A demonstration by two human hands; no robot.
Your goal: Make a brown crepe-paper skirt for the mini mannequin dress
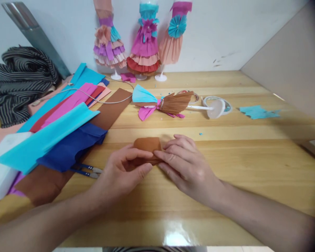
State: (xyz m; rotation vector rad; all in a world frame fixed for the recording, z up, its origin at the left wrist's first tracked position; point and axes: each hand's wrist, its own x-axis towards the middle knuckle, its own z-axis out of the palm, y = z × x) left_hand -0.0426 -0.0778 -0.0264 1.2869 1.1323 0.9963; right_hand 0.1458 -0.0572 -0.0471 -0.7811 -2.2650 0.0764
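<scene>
Between my two hands is a piece of brown crepe paper [147, 144], its near edge gathered in small folds and its far part curving up. My left hand [128, 164] pinches the paper's left side between thumb and fingers. From the right, my right hand [185, 161] closes its fingertips on the folded edge; its thumb is partly hidden. Just beyond lies a small paper dress on a white stand [174, 102], tipped on its side, with a pleated brown skirt, a light blue fan and magenta pieces.
Crepe paper sheets [49, 134] pile up at left, with blue-handled thread snips [88, 170] beside them. Three paper dresses on stands [147, 38] line the back wall. Tape rolls [227, 105] and a torn blue scrap [259, 112] lie right. Striped cloth [26, 77] sits far left.
</scene>
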